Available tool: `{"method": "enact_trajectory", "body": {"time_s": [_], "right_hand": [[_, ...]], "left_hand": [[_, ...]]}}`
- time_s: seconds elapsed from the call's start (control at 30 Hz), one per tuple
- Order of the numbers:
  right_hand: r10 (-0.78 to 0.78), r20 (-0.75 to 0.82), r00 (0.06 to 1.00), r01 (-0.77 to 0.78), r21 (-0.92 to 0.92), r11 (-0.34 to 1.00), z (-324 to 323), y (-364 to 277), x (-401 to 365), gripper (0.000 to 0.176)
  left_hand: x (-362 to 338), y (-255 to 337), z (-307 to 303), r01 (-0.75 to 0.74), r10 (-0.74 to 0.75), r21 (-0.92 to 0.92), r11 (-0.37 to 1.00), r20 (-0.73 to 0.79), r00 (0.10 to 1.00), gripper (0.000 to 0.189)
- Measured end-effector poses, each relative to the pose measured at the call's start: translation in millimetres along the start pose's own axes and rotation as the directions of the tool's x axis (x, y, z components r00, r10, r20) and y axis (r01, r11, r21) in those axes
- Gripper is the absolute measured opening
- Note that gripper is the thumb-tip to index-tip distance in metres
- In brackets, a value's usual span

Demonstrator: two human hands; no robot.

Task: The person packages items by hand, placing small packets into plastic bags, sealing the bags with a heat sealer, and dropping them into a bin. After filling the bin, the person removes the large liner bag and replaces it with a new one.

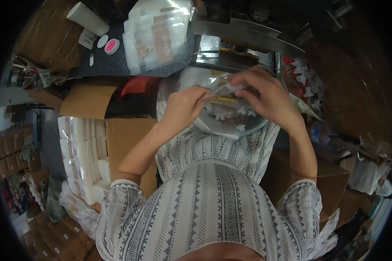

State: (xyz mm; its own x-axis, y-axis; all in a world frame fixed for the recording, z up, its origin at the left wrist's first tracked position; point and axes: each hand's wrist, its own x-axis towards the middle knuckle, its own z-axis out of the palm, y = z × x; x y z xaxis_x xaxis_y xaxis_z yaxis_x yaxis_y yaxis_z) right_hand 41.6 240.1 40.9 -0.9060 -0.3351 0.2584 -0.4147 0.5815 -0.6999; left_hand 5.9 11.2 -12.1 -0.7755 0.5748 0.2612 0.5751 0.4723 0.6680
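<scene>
My left hand (186, 106) is closed, pinching the edge of a clear plastic bag (217, 85). Facing it, my right hand (268, 93) has thumb and forefinger bent round a small whitish piece (236, 88) at the bag's other side; its kind is too small to make out. Below both hands a round, shiny basin (235, 134) rests on my lap. Small white plastic fittings (241, 128) lie inside it, partly hidden by the hands and the bag.
Stacked printed pouches (154, 39) lie on a dark mat beside a white cup (87, 19) and a pink-filled round tub (112, 46). At left, an open carton (130, 135) adjoins rows of white packs (80, 152). More white fittings (307, 78) lie at right. Metal machinery (244, 28) stands ahead.
</scene>
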Motion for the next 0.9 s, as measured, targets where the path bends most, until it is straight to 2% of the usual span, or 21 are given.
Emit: {"method": "enact_trajectory", "body": {"time_s": [0.03,0.1,0.13,0.17,0.2,0.23,0.3,0.33,0.4,0.43,0.47,0.5,0.57,0.6,0.63,0.67,0.7,0.73,0.77,0.83,0.9], "right_hand": [[0.003,-0.001,1.000,-0.003,-0.001,1.000,-1,3,-2,0.026],[0.262,-0.022,0.965,-0.256,0.152,0.955,-4,12,-4,0.028],[0.262,-0.024,0.965,-0.255,0.150,0.955,-6,16,-6,0.028],[0.274,-0.156,0.949,-0.268,0.060,0.962,-9,21,-9,0.030],[0.269,-0.286,0.920,-0.289,-0.028,0.957,-12,25,-13,0.031],[0.268,-0.284,0.921,-0.288,-0.029,0.957,-18,26,-17,0.031],[0.349,-0.266,0.899,-0.386,-0.101,0.917,-30,28,-29,0.031],[0.350,-0.265,0.898,-0.387,-0.100,0.917,-33,32,-33,0.031],[0.427,-0.405,0.808,-0.573,-0.378,0.727,-41,44,-41,0.028],[0.430,-0.404,0.807,-0.575,-0.377,0.726,-43,65,-48,0.028],[0.434,-0.436,0.789,-0.613,-0.506,0.606,-42,94,-55,0.024],[0.430,-0.468,0.772,-0.634,-0.617,0.466,-40,101,-55,0.021],[0.475,-0.472,0.742,-0.669,-0.553,0.496,-39,107,-56,0.020],[0.528,-0.468,0.708,-0.706,-0.484,0.517,-38,106,-55,0.019],[0.535,-0.465,0.705,-0.709,-0.480,0.517,-36,104,-57,0.019],[0.569,-0.449,0.689,-0.724,-0.446,0.526,-38,101,-59,0.020],[0.593,-0.435,0.678,-0.735,-0.415,0.536,-43,98,-58,0.021],[0.591,-0.434,0.680,-0.733,-0.417,0.538,-46,91,-57,0.021],[0.612,-0.426,0.667,-0.744,-0.334,0.579,-48,80,-55,0.022],[0.638,-0.415,0.648,-0.755,-0.241,0.610,-49,53,-46,0.023],[0.545,-0.291,0.786,-0.571,-0.005,0.821,-42,21,-30,0.024]], "left_hand": [[3,-1,7,-0.002,0.002,-0.002,1.000,0.002,1.000,0.010],[14,-4,21,0.073,-0.042,-0.214,0.974,0.145,0.989,0.012],[22,-2,26,0.070,-0.040,-0.215,0.974,0.144,0.989,0.012],[31,0,32,0.338,-0.256,-0.392,0.856,0.247,0.935,0.018],[40,1,36,0.573,-0.425,-0.514,0.638,0.385,0.819,0.026],[50,-1,38,0.573,-0.426,-0.516,0.637,0.384,0.819,0.026],[68,-7,41,0.606,-0.466,-0.665,0.437,0.409,0.784,0.030],[74,-7,41,0.622,-0.484,-0.661,0.420,0.416,0.770,0.029],[75,-10,46,0.609,-0.467,-0.669,0.425,0.415,0.781,0.032],[73,-11,48,0.597,-0.448,-0.678,0.429,0.414,0.792,0.034],[71,-10,46,0.602,-0.451,-0.675,0.426,0.418,0.788,0.034],[67,-8,39,0.580,-0.463,-0.618,0.530,0.362,0.809,0.036],[69,-23,22,0.540,-0.463,-0.553,0.634,0.287,0.839,0.038],[70,-49,8,0.300,-0.348,-0.302,0.905,-0.119,0.930,0.041],[63,-68,0,0.114,-0.069,0.082,0.990,-0.429,0.901,0.044],[51,-79,1,0.115,-0.070,0.081,0.990,-0.422,0.904,0.044],[38,-89,3,0.116,0.074,0.492,0.863,-0.350,0.934,0.045],[28,-91,1,0.090,0.170,0.812,0.577,-0.227,0.959,0.046],[22,-93,-4,0.092,0.171,0.814,0.574,-0.229,0.958,0.046],[13,-92,-13,0.113,0.028,0.576,0.810,-0.231,0.973,0.032],[2,-79,-23,0.180,-0.039,0.494,0.851,-0.283,0.958,0.024]]}}
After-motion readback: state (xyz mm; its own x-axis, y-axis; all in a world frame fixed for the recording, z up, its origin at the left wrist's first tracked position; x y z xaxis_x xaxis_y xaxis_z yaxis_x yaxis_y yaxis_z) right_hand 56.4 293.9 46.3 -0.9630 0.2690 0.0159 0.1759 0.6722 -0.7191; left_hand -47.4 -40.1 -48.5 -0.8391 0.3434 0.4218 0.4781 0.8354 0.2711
